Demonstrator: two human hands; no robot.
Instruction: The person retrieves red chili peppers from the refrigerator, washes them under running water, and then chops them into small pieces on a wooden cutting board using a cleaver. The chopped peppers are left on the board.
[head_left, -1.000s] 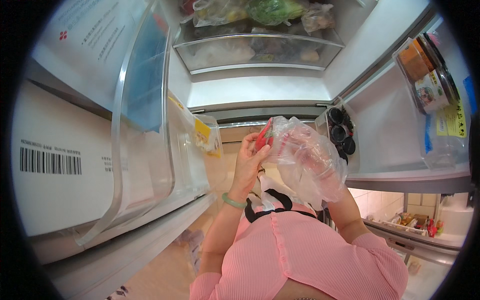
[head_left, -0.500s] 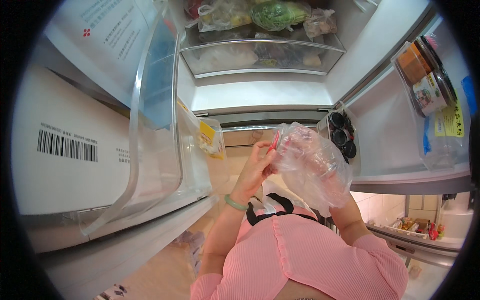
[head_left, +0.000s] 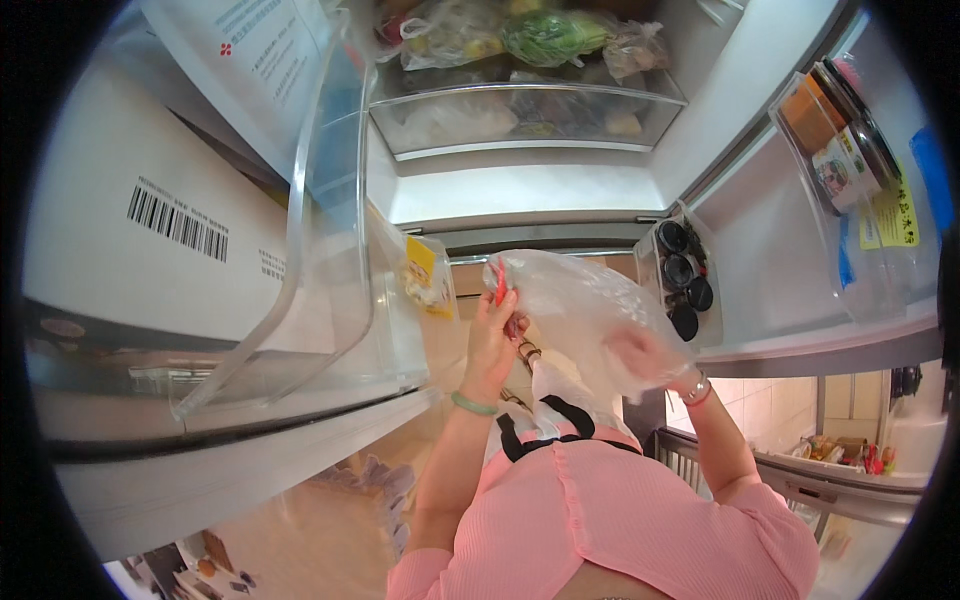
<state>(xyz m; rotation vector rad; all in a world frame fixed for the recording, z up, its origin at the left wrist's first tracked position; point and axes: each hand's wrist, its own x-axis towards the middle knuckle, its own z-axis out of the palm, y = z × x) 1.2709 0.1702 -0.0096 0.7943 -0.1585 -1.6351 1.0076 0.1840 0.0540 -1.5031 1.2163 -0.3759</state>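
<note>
A thin, see-through plastic bag is stretched between my hands in front of the open refrigerator. My left hand, with a green bangle at its wrist, pinches the bag's left end together with a slim red piece. Whether that piece is part of the bag or a separate thing I cannot tell. Below those fingers a small dark-red bit shows. My right hand shows blurred through the film at the bag's right end, its fingers smeared; a bracelet circles that wrist.
A clear door bin with white packages juts in at left. Black-capped bottles and jars sit in the right door. Bagged vegetables lie on a shelf above a drawer. An open lower compartment is at right.
My left hand has moved left and slightly down with the bag's end and the red piece. The bag has spread out wider and flatter, and my right wrist has come into view.
</note>
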